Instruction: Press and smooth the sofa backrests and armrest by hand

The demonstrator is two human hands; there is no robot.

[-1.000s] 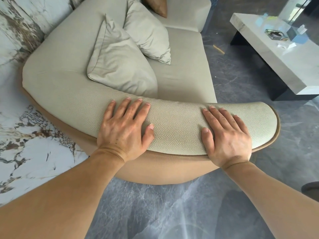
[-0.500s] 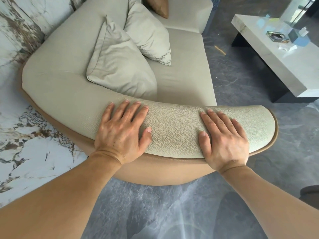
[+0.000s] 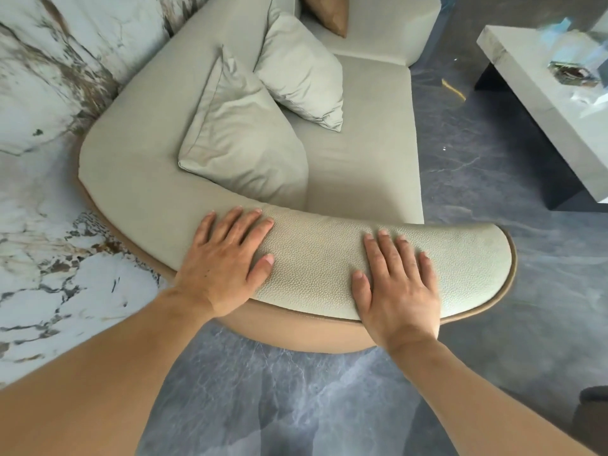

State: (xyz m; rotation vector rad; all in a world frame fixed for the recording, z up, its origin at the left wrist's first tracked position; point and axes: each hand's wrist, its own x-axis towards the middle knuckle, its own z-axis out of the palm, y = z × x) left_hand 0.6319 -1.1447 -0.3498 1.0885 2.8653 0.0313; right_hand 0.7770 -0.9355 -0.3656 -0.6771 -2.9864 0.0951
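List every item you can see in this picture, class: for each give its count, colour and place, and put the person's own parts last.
sofa: one, pale grey-green with tan base, centre, against the wall
armrest: one, pebbled pale leather, curved, nearest edge of sofa
pale cushions: two, grey-green, leaning on the seat near the backrest
brown cushion: one, tan, far end of sofa, partly cut off
coffee table: one, white marble top on dark base, upper right
tray: one, dark, blurred, on the table
floor: grey marble
wall: white marble, brown veins, left
left hand: flat on armrest
right hand: flat on armrest
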